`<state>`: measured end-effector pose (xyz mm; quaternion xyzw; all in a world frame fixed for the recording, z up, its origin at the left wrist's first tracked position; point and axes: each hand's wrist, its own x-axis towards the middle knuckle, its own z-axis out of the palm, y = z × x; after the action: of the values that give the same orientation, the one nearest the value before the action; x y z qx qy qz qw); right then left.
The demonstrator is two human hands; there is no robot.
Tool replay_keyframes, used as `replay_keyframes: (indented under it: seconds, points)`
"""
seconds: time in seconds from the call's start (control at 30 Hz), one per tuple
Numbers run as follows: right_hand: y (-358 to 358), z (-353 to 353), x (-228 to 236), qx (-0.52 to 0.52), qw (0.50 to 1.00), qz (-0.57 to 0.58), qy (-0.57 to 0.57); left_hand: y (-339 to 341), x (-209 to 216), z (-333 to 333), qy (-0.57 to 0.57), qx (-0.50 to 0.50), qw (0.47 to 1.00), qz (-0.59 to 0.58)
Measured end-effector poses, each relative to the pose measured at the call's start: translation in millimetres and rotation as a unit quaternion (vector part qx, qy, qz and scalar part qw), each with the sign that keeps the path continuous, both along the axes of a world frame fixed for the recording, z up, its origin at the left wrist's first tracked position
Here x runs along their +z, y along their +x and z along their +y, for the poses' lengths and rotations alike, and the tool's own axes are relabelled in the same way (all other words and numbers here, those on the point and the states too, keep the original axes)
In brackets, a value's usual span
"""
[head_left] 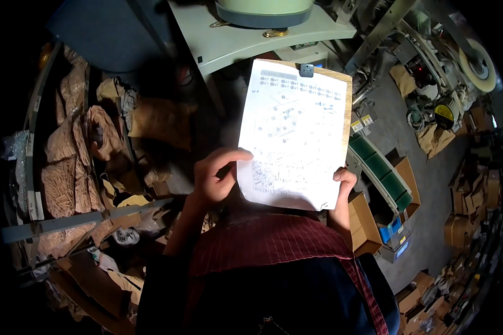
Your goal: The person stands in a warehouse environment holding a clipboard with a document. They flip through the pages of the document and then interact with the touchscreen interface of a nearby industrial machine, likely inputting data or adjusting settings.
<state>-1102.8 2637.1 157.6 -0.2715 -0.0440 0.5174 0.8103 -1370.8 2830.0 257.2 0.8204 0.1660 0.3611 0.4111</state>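
Clipboard (349, 95) mostly behind paper (296, 139), right fingers (346, 177) gripping both, left fingers (229, 156) curled, hold unclear

unreadable print (300, 84) on white sheet (293, 134)

Appears to be a packing workshop or warehouse, judging by a green conveyor belt (369, 156), open cardboard boxes (365, 221) beside it, crumpled brown paper (67, 187) heaped at left, and a large pale roll (488, 80) mounted at upper right.

paper (296, 139): white | clipboard (349, 89): wood-brown | apron (268, 240): maroon, striped | conveyor (379, 172): green
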Motion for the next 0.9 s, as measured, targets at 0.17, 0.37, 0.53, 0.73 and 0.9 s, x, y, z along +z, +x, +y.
replay_keyframes:
  seconds: [0.17,0.37,0.53,0.73,0.9]
  points:
    - [-4,4,8,0.008,1.000,0.014,-0.007,-3,-4,-1,-0.015,0.010,1.000,-0.015]
    - [2,0,-15,0.007,1.000,-0.015,-0.003,-7,-2,-3,-0.021,0.010,0.999,-0.027]
    - [-2,0,-2,0.006,0.999,0.011,-0.042,-8,-5,-6,-0.025,0.013,0.999,-0.025]
    - [-7,1,10,0.010,0.999,0.002,-0.050,-8,-14,-10,-0.040,0.018,0.998,-0.039]
    - [-10,5,20,0.014,0.999,-0.011,-0.046,-10,-21,-12,-0.044,0.025,0.997,-0.054]
